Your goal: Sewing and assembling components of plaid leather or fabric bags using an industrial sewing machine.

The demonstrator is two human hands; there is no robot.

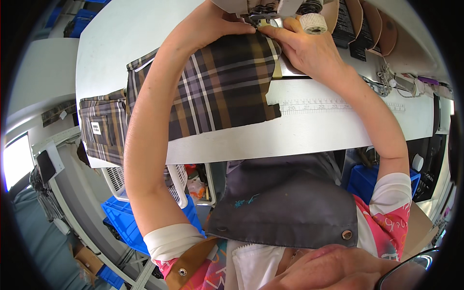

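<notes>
Table: white, curved by the lens, spread beneath the work.
White tabletop (212,151): bears the plaid cloth.
Sewing machine (285,7): top centre, partly out of view.
Plaid cloth (227,89): brown, black and white; lies on the tabletop, upper edge near the needle area.
Left arm (151,116): reaches up across the cloth, bent inward at the wrist.
Right arm (374,111): elbow out, forearm slanting in.
Left hand (212,28): on the cloth's upper edge, thumb stretched right; pinch or flat press, cannot tell.
Right hand (309,48): index finger extended left; grip unclear.
Ruler scale (338,106): right of cloth.
</notes>
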